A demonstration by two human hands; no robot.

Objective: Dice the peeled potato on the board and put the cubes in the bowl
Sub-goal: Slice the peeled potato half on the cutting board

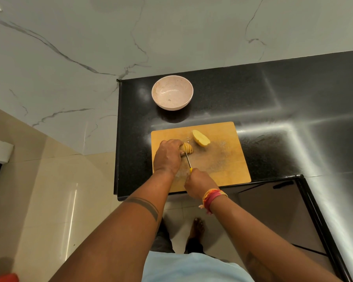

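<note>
I see the left hand gripping the sliced potato half on the cutting board; the right hand grips the knife. The pink bowl holds no cubes.

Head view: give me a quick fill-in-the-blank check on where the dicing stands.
1. The bowl holds ____ potato cubes so far.
2. The right hand grips the ____ by its yellow handle.
3. The left hand holds the ____ potato half on the cutting board.
4. The other potato half lies ____ both hands.

Missing words: no; knife; sliced; apart from
</note>
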